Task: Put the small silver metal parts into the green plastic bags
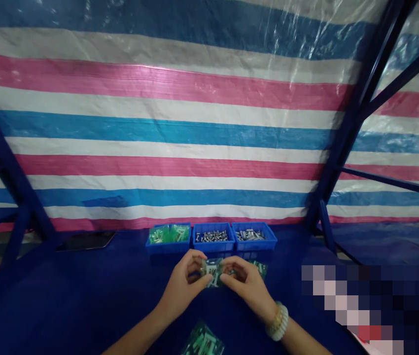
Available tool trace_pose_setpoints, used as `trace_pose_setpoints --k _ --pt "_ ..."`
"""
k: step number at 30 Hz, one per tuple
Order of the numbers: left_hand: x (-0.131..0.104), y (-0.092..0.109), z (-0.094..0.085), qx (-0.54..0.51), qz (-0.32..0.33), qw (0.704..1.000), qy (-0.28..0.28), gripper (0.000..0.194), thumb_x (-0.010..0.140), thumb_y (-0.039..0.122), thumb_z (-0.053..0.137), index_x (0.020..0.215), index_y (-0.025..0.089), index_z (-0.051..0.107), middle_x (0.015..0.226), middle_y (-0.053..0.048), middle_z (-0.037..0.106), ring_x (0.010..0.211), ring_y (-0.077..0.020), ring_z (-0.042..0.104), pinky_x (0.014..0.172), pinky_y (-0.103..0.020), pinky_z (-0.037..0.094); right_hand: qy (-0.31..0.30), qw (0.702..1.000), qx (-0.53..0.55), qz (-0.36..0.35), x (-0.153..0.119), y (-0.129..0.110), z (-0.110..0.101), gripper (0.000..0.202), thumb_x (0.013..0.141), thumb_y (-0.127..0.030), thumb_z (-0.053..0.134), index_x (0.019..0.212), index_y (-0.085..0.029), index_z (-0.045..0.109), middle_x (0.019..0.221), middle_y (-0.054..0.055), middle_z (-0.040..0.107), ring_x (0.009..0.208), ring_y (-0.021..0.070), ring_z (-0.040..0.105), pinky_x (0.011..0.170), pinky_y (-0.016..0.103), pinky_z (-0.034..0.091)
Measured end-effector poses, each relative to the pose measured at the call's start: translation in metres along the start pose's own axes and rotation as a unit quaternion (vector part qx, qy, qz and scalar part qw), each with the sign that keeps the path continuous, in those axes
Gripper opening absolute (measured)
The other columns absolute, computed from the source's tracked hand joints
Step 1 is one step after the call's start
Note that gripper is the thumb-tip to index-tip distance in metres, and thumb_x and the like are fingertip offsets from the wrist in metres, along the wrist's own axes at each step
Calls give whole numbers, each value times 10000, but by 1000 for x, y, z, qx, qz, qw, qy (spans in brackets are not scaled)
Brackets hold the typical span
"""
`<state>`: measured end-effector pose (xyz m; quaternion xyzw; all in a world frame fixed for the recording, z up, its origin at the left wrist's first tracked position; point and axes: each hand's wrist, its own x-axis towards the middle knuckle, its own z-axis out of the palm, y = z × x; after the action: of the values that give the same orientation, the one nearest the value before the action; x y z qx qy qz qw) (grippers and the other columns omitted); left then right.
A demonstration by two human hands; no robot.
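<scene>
Between both hands is a small clear plastic bag (213,268) with small parts inside, held up above the blue table. My left hand (187,278) pinches its left edge between thumb and fingers. At the opposite edge my right hand (246,283), with a beaded bracelet at the wrist, grips it the same way. Another clear bag with green and white parts (204,340) lies nearer to me at the bottom edge. A further bag of parts (260,268) shows partly behind my right hand.
Three blue bins stand in a row at the back: one with green pieces in bags (168,234), two with small metal parts (213,236) (251,234). A dark flat tablet-like object (86,241) lies back left. Blue metal posts (346,133) and a striped sheet (165,133) bound the table (84,296).
</scene>
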<state>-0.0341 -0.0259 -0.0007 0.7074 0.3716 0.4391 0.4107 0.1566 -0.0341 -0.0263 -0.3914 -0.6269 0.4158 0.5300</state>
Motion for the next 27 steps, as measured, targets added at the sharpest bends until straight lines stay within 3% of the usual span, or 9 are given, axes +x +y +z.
trace_pose_setpoints --k 2,6,9,11,14,18,21,24,27 --pt "-4 5 2 83 121 989 5 160 830 90 581 916 214 529 849 -8 591 789 -159 608 687 -280 512 -4 997 -43 -65 -2 -4 -1 30 793 -185 652 811 -190 629 757 17 623 707 165 592 645 286 492" --pt "-11 11 -2 239 384 892 -14 200 867 22 507 855 200 596 926 -43 657 902 -192 584 858 -391 489 12 940 -196 -279 -8 -13 -9 198 828 -37 533 788 -203 633 921 50 633 905 206 554 817 377 461" --pt "-13 10 -6 262 418 870 -6 183 888 42 517 941 193 607 950 -43 686 947 -191 582 960 -428 451 14 895 -267 -358 -12 -16 -13 286 839 18 468 843 -211 640 1016 66 630 964 223 520 831 403 454" --pt "-13 8 -8 269 432 861 10 199 883 32 512 924 202 607 953 -36 692 953 -191 588 961 -436 453 23 888 -274 -368 -14 -17 -13 296 848 19 456 858 -216 637 1041 69 633 978 232 518 825 411 461" --pt "-13 8 -6 268 390 881 2 211 851 30 515 884 226 586 944 -39 693 912 -200 611 925 -451 474 37 902 -253 -348 -13 -19 -12 263 860 -17 472 848 -232 624 1028 66 646 971 242 539 830 433 466" --pt "-15 13 4 175 155 972 2 207 841 163 565 1030 231 512 891 -49 673 809 -195 644 772 -362 533 15 961 -161 -225 -10 -21 -9 95 874 -169 564 928 -232 610 829 45 637 785 208 587 722 356 494" --pt "-11 17 6 88 37 995 -24 214 872 237 537 1080 217 488 842 -26 661 752 -176 657 687 -293 530 9 989 -91 -117 -9 -17 -9 148 897 -291 560 1013 -212 607 763 26 621 706 182 586 655 292 484" --pt "7 16 -12 105 36 994 -4 139 886 284 534 999 206 509 826 -16 658 752 -172 662 691 -276 519 47 996 -40 -57 -6 -12 -13 203 919 -369 527 982 -198 618 735 22 626 695 176 589 642 268 464" --pt "43 15 -51 250 98 962 56 121 894 292 526 980 207 523 915 -29 677 867 -187 660 813 -300 492 103 994 0 -38 0 -4 -22 242 899 -413 559 954 -188 627 715 21 623 678 173 580 624 260 445"
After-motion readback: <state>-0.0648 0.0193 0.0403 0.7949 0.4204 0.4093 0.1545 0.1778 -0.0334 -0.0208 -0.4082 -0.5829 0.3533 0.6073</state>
